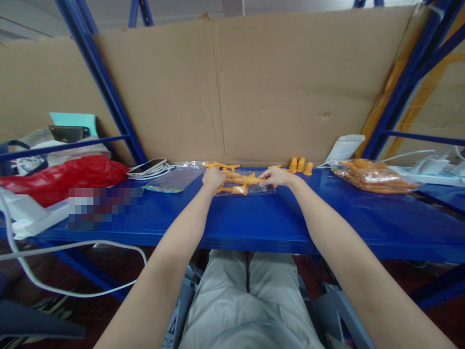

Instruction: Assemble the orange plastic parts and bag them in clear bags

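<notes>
Several orange plastic parts (238, 189) lie on a clear plastic bag (271, 189) at the middle of the blue shelf. My right hand (276, 176) is closed, its thumb and fingers pinching the end of an orange plastic piece (250, 180) that runs left toward my other hand. My left hand (213, 179) is curled at the left end of the parts. Its fingertips are hidden behind the back of the hand, and what they hold does not show. Behind my right hand stand several small orange cups (301, 165), upright near the cardboard.
A clear bag of orange parts (374, 177) lies on the right of the blue shelf (254, 223). To the left are a flat clear bag (176, 178), a phone (148, 167) with a white cable and a red plastic bag (83, 177). Cardboard (272, 87) walls the back.
</notes>
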A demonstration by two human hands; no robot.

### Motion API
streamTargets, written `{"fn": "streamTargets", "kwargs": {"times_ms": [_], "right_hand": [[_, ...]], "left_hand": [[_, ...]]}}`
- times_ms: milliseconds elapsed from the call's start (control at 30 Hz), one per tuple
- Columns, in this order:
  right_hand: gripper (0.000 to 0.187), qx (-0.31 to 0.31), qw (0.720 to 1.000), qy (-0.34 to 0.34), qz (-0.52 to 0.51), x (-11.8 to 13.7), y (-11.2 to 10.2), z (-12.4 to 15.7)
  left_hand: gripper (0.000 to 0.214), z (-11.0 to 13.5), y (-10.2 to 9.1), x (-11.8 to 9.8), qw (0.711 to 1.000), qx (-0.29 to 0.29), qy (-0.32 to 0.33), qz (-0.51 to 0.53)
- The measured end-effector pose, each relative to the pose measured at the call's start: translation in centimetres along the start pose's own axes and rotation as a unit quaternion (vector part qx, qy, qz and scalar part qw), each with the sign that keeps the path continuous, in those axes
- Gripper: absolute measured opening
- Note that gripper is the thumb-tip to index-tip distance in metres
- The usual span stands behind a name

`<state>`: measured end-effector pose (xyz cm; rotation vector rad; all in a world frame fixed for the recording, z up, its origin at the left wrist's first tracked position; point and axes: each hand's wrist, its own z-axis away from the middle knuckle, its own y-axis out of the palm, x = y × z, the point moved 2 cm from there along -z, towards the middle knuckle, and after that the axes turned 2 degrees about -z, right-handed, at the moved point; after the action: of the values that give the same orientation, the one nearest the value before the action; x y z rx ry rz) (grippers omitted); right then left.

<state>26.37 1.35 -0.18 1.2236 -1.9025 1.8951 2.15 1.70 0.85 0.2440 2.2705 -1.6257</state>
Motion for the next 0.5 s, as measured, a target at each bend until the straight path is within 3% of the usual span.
{"fn": "streamTargets", "kwargs": {"times_ms": [233, 500], "right_hand": [[0.016, -0.019, 1.000, -0.012, -0.020, -0.1, -0.4, 0.1], [0.020, -0.012, 0.998, 0.009, -0.056, 0.9, 0.5, 0.0]], "left_hand": [[0.025, 0.1, -0.2, -0.2, 1.000, 0.022, 0.002, -0.019], [0.024, 0.2, -0.2, -0.1, 1.000, 0.007, 0.004, -0.005]]}}
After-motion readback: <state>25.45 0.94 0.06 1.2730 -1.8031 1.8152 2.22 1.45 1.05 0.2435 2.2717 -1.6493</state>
